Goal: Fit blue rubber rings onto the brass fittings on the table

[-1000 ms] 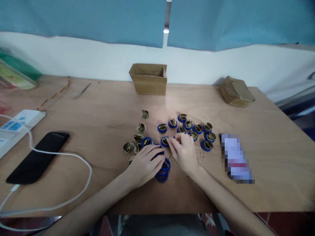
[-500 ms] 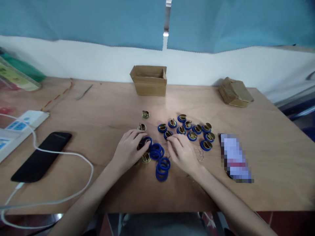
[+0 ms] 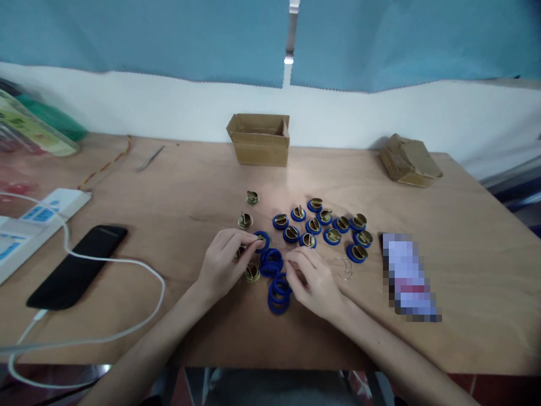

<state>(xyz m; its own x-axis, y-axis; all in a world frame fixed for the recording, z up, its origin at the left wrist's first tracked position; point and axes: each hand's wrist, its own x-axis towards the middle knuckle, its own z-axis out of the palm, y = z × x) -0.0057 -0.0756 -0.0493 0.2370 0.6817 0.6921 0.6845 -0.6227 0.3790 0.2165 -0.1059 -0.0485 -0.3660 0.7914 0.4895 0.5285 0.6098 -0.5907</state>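
Observation:
My left hand (image 3: 224, 262) is curled, its fingertips pinching a small brass piece (image 3: 259, 239) just above a loose blue ring (image 3: 262, 238). My right hand (image 3: 310, 279) rests beside a pile of blue rings (image 3: 276, 287), fingers bent and pinched at the pile's edge; what they hold is hidden. Several brass pieces fitted with blue rings (image 3: 325, 225) lie in a cluster beyond my right hand. Bare brass pieces (image 3: 245, 220) sit beyond my left hand, one (image 3: 252, 273) right by its thumb.
The wooden table (image 3: 177, 186) carries an open cardboard box (image 3: 258, 138) at the back, a folded brown packet (image 3: 408, 160) back right, a blurred-out object (image 3: 409, 279) at right, a black phone (image 3: 78, 265) with white cable and a power strip (image 3: 38, 217) at left.
My left hand lifted a brass piece off the table and now pinches it. My right hand drew back from the ringed pieces to the pile of blue rings.

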